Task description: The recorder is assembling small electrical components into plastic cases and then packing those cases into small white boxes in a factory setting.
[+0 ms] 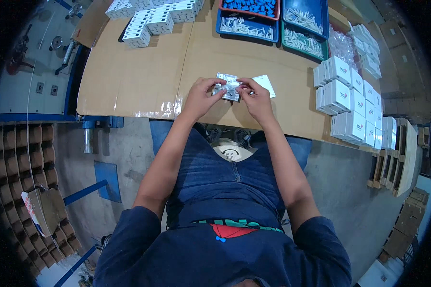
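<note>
Left hand point(202, 95) and right hand point(255, 98) pinch opposite ends of a small clear packet point(228, 87); it looks light, thin and crinkly.

A packet point(229, 87) sits at the middle of the tabletop point(129, 81), near its front edge, between the left hand point(203, 97) and right hand point(255, 98), which touch it from either side. A card point(266, 84) lies just behind the right hand. Trays point(277, 21) stand at the far edge, behind the packet. Boxes point(352, 100) are stacked at the right; more boxes point(153, 16) lie far left.
</note>
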